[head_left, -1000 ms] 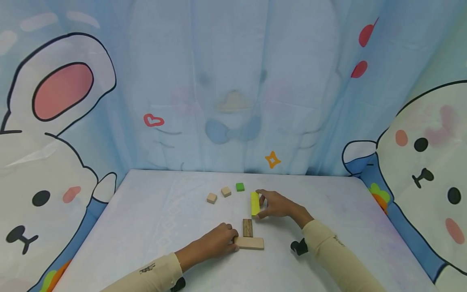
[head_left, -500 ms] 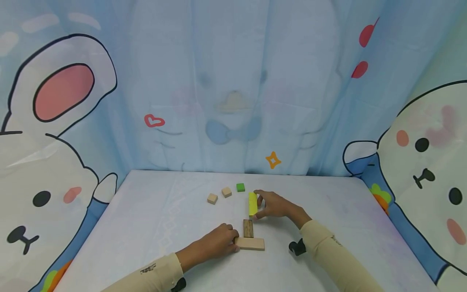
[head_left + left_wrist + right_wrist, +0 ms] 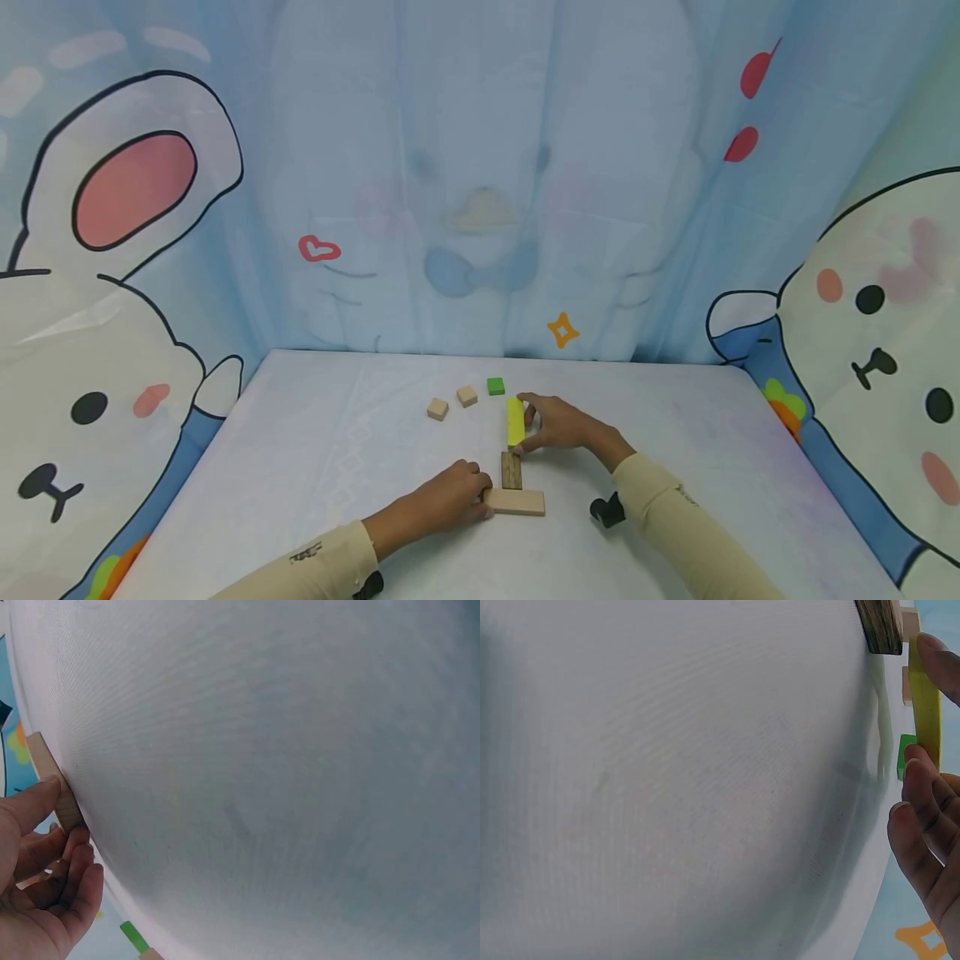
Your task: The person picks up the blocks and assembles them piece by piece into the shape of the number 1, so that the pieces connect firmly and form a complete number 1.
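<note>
At the far left, a white cartoon rabbit [image 3: 90, 358] with a pink inner ear is printed on the backdrop, and a red heart outline [image 3: 319, 248] shows on the blue curtain [image 3: 480, 125] farther right. A white surface [image 3: 315, 442] stretches out below. From the near left comes a beige sleeve [image 3: 300, 562], with a black wrist device [image 3: 368, 586] partly visible under its cuff. The left hand [image 3: 448, 496] pinches the left end of a pale wooden plank [image 3: 519, 502], which lies crosswise on the surface; in the left wrist view, the thumb is on one side of it and fingers are on the other. Well beyond this hand sit two pale wooden cubes [image 3: 437, 409] [image 3: 467, 396], near each other but apart, then a green block [image 3: 496, 387] farther right. A dark-grained brown block [image 3: 512, 472] points away from the plank's far edge. Just past its far end is a yellow block [image 3: 515, 421], held lengthwise between the thumb and fingers of the right hand [image 3: 558, 422]; whether the yellow and brown blocks touch is unclear. A beige right sleeve [image 3: 690, 525] follows, with a black wrist camera [image 3: 607, 511] beside its cuff. At far right is another white cartoon animal [image 3: 907, 350].
</note>
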Tool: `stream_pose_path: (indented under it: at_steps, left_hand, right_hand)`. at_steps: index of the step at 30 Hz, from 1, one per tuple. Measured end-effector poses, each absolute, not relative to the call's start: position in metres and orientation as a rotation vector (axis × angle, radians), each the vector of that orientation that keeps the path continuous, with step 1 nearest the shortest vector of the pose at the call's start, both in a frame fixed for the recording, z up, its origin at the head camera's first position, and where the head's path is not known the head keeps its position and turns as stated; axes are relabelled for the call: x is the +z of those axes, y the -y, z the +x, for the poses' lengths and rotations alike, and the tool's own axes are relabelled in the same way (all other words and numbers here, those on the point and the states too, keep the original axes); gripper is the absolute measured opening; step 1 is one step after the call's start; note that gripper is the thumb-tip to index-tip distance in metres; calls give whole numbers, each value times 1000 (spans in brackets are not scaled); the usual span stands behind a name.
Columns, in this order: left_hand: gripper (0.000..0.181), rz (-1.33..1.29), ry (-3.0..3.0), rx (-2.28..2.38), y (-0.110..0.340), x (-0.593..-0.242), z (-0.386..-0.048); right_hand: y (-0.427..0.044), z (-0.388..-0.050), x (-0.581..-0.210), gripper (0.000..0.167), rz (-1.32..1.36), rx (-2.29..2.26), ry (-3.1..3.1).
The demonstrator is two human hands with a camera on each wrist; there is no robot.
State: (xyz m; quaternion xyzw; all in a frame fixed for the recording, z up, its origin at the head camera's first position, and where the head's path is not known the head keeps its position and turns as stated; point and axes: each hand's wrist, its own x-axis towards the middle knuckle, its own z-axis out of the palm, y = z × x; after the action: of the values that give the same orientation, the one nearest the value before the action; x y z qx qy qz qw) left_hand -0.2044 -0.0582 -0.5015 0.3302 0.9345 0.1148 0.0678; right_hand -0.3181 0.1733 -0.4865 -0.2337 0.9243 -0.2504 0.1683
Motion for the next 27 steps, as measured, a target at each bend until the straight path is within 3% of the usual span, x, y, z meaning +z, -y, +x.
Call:
stream_pose_path:
  at_steps: [27]
  left_hand:
    - [27,1003,-2812,347,59,-502,-204]
  right_hand:
    - [-164,-322,-499,101,-668,-671,-2624]
